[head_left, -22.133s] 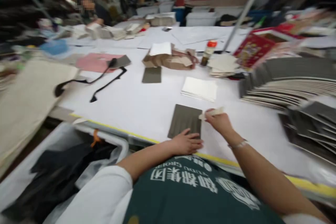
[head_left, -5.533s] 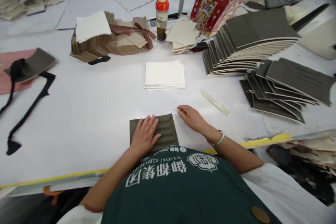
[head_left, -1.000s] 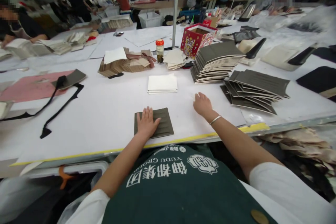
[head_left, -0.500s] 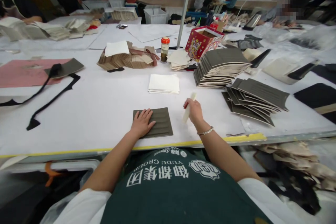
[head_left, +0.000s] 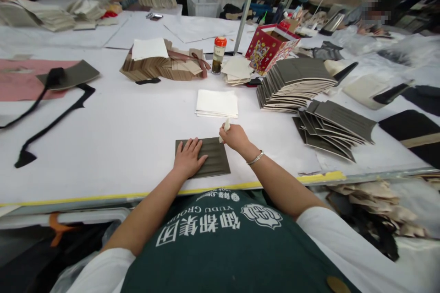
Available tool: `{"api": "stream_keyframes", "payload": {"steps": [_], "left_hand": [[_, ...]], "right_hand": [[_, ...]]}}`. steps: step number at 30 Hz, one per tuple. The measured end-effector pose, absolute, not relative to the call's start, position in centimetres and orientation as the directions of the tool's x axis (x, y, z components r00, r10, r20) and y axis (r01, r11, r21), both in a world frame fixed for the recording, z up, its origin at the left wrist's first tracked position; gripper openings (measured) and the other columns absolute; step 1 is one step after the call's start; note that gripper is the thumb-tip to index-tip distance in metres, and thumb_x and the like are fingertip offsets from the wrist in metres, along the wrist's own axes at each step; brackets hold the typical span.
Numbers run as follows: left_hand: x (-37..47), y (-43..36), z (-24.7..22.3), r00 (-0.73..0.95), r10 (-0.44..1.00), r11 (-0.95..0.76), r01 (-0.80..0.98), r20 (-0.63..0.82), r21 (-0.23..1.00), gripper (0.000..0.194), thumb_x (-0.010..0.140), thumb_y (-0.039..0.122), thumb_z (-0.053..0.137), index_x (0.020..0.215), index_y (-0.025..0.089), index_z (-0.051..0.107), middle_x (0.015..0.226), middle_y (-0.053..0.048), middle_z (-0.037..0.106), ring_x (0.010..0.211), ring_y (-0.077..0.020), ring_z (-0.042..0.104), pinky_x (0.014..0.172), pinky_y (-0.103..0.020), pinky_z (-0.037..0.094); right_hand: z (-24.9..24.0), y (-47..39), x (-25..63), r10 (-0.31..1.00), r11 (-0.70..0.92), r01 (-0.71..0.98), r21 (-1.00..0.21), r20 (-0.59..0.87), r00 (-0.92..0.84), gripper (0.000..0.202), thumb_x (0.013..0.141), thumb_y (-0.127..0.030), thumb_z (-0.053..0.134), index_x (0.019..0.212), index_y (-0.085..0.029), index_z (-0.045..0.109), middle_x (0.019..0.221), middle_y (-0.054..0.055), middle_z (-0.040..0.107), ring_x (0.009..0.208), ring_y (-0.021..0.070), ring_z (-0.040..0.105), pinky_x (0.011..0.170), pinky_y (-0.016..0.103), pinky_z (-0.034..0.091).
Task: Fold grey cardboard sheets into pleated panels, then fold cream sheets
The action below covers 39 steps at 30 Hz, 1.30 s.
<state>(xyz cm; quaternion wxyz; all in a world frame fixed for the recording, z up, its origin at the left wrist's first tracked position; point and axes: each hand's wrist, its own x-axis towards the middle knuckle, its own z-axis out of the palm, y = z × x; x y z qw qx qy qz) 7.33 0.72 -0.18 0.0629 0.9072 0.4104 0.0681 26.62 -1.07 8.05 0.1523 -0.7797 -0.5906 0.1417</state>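
one dark panel (head_left: 216,159) lies flat on the white table (head_left: 120,146), just in from the yellow tape (head_left: 323,177) along the near edge. from my end i judge it light and fairly stiff with a little give, since the look-alikes in the stack (head_left: 302,72) bow smoothly. i doubt it is fragile, but it could slide on that smooth top. i'd take it by its thin side edges and keep my grip off the raised ribs.

my left hand (head_left: 187,158) is open, palm down, fingers spread over the panel's left part, forearm reaching up from the lower left. my right hand (head_left: 236,137) is curled around a pale stick (head_left: 227,125) at the panel's far right corner, forearm slanting in from the right; whether the stick's lower tip presses the panel, i can't tell. beyond lie white sheets (head_left: 216,103), then a jar (head_left: 219,55); right, a looser pile (head_left: 343,121).
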Motion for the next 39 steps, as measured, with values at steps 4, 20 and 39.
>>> {"api": "stream_keyframes", "payload": {"steps": [4, 20, 39], "left_hand": [[7.5, 0.7, -0.3, 0.643, 0.765, -0.638, 0.749, 0.036, 0.175, 0.059, 0.086, 0.054, 0.027, 0.136, 0.023, 0.032, 0.144, -0.003, 0.029, 0.132, -0.0243, 0.023, 0.106, -0.049, 0.014], [16.1, -2.4, 1.5, 0.783, 0.616, -0.761, 0.620, -0.089, 0.193, 0.058, 0.085, 0.039, 0.031, 0.134, 0.010, 0.033, 0.145, -0.011, 0.024, 0.133, -0.0256, 0.018, 0.107, -0.047, 0.011], [9.0, -5.2, -0.2, 0.868, 0.459, -0.887, 0.435, 0.192, 0.154, 0.036, 0.089, 0.039, 0.038, 0.119, 0.023, 0.050, 0.127, -0.003, 0.051, 0.109, -0.0211, 0.045, 0.094, -0.040, 0.030]], "right_hand": [[8.5, -5.0, 25.3, 0.956, -0.293, 0.869, -0.399, -0.116, 0.269, 0.024, 0.084, -0.024, 0.037, 0.074, -0.016, 0.058, 0.061, 0.004, 0.064, 0.057, 0.0130, 0.059, 0.058, 0.021, 0.039], [6.1, -14.0, 31.6, 0.925, -0.342, 0.736, -0.584, -0.071, 0.374, 0.025, 0.080, -0.042, 0.044, 0.078, -0.021, 0.057, 0.061, 0.000, 0.062, 0.058, 0.0150, 0.061, 0.059, 0.024, 0.042], [5.5, -7.8, 28.3, 0.996, -0.067, 0.650, -0.757, -0.015, 0.086, 0.025, 0.082, -0.038, 0.044, 0.080, -0.020, 0.060, 0.068, -0.001, 0.065, 0.062, 0.0124, 0.060, 0.063, 0.023, 0.043]]}}
